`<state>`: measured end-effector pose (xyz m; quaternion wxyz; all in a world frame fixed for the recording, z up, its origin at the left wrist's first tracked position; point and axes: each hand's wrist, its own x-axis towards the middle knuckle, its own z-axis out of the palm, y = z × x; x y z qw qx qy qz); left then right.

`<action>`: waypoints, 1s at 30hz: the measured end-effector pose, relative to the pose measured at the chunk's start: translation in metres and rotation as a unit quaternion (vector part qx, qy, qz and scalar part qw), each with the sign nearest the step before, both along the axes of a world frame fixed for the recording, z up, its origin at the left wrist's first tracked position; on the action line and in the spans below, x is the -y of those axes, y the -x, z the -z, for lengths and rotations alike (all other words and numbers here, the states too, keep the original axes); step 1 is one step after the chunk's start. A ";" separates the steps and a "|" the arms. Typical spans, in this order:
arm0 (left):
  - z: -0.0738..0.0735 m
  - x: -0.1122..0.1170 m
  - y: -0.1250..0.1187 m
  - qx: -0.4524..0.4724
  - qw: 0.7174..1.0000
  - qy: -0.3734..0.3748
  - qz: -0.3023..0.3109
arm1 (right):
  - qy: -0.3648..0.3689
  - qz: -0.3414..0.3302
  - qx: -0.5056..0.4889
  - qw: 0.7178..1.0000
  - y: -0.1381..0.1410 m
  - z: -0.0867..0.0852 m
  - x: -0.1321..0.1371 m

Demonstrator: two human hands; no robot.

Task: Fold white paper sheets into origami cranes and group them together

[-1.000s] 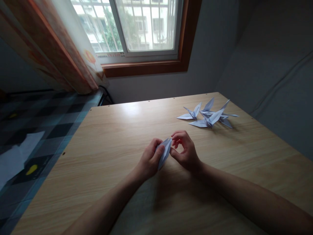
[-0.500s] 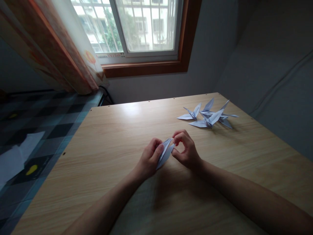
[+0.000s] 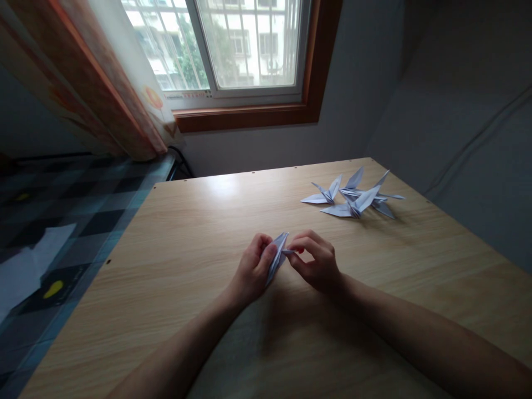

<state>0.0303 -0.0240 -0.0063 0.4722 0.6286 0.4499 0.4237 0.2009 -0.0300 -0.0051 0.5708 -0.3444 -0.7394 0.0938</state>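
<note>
A narrow piece of folded white paper is held above the near middle of the wooden table. My left hand is closed round its left side, with the thumb lying along the top. From the right, my right hand pinches a thin pointed flap of the same paper between thumb and forefinger. That flap sticks out sideways toward the right fingertips. Part of the paper is hidden behind my left fingers.
Several folded paper cranes stand grouped at the table's far right. Left of the table, white paper sheets lie on a checked cloth. A window and a curtain are beyond.
My right thumb and forefinger have come down and closed on the paper's pointed flap, which now bends out to the right. My left hand has stayed nearly in place.
</note>
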 end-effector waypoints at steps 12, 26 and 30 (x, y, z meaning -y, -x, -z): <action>0.004 -0.002 0.002 -0.001 1.000 -0.006 0.002 | 0.042 -0.048 0.005 0.998 -0.002 0.003 0.000; -0.013 -0.002 0.002 -0.061 0.997 -0.015 0.033 | 0.200 -0.053 -0.115 0.972 0.004 0.010 -0.001; -0.010 -0.002 0.002 -0.008 1.000 0.010 0.011 | 0.230 -0.105 -0.143 0.957 0.004 0.010 -0.002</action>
